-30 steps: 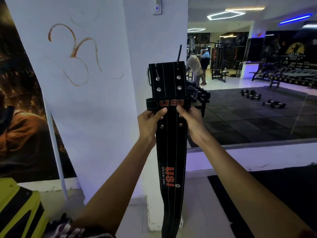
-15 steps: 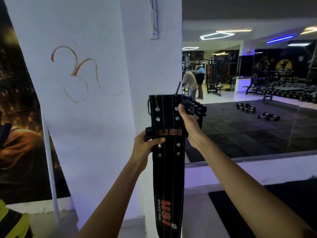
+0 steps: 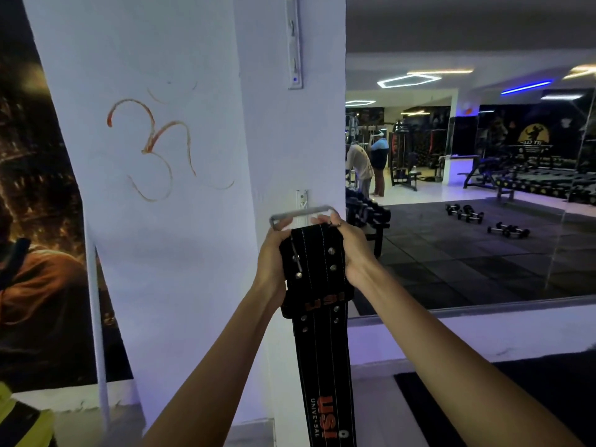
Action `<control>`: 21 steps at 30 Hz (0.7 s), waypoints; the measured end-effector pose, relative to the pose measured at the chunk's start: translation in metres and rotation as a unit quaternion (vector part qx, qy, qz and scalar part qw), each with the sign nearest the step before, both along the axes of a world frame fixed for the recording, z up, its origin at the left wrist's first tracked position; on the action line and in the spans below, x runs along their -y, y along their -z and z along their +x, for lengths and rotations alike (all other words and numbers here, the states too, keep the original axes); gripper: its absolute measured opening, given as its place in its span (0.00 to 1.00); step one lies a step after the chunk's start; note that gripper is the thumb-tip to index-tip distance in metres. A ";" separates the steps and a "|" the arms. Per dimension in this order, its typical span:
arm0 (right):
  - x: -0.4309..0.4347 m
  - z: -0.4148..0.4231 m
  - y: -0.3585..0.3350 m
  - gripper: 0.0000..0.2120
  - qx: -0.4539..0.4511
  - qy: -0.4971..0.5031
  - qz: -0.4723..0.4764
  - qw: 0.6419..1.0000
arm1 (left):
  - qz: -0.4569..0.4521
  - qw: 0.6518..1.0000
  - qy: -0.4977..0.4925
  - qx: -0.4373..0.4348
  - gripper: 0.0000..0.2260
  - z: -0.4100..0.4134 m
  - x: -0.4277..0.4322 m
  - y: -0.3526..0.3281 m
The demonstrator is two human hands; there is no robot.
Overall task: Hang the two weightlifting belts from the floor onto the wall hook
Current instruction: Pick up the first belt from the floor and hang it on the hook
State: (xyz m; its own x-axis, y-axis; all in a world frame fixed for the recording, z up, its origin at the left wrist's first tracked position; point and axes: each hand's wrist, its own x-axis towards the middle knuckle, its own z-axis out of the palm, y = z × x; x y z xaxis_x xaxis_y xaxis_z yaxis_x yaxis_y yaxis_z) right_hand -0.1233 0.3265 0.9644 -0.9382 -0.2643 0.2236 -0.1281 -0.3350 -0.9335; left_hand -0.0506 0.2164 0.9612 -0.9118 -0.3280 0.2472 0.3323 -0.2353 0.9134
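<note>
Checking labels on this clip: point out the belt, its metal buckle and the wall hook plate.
belt [image 3: 317, 346], head view, strap below the loop.
metal buckle [image 3: 301, 212], head view, top bar.
wall hook plate [image 3: 301, 199], head view, white plate face.

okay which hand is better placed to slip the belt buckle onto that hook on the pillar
Probably the left hand. It grips the belt at the buckle's left end, almost directly below the small hook. The right hand holds the far end, near the pillar's edge.
</note>
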 end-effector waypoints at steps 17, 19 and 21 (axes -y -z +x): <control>-0.002 0.000 0.000 0.17 -0.036 0.025 -0.054 0.998 | -0.147 0.983 -0.101 -0.040 0.19 -0.030 0.007 0.006; -0.001 0.003 -0.002 0.11 -0.061 0.011 0.003 0.998 | -0.150 0.970 -0.186 -0.041 0.19 -0.037 0.001 0.005; -0.004 0.004 -0.004 0.06 -0.098 -0.017 0.036 0.994 | -0.155 0.956 -0.245 -0.043 0.19 -0.042 -0.003 0.002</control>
State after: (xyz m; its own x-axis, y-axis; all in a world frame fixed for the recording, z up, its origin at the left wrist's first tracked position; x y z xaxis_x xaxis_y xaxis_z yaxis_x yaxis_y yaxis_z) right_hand -0.1191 0.3305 0.9680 -0.8689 -0.3162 0.3807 -0.3002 -0.2750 -0.9134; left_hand -0.0921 0.2191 0.9588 -0.6391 -0.6101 0.4684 0.4098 0.2452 0.8786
